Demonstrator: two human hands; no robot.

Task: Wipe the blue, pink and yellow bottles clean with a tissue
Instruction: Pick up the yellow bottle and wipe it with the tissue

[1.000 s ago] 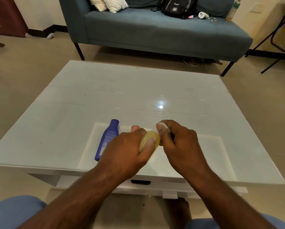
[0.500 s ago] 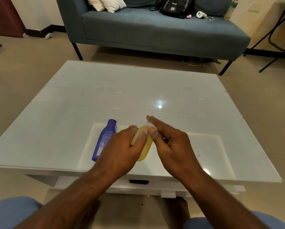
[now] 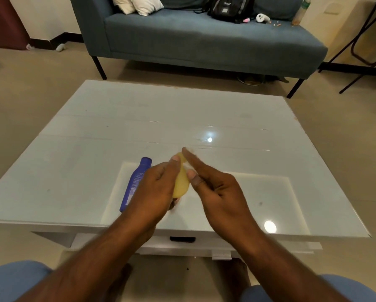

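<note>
Two hands (image 3: 189, 186) near table (image 3: 95, 222) front edge.

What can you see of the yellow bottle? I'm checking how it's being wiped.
The yellow bottle is small, smooth and rounded, plastic-looking. The left hand grips it above the white table, covering its left side. The right hand presses a white tissue against its upper part. Its cap is hidden.

Bottles in view: 2, namely 1 yellow bottle (image 3: 181, 184) and 1 blue bottle (image 3: 136, 182). Tissue (image 3: 187, 165): 1 piece. Hands: 2, left hand (image 3: 154, 188) and right hand (image 3: 217, 190). Tabletop (image 3: 139, 118): 1. Sofa (image 3: 204, 38): 1. Cushions (image 3: 139, 4): 2. Backpack (image 3: 228, 7): 1.
</note>
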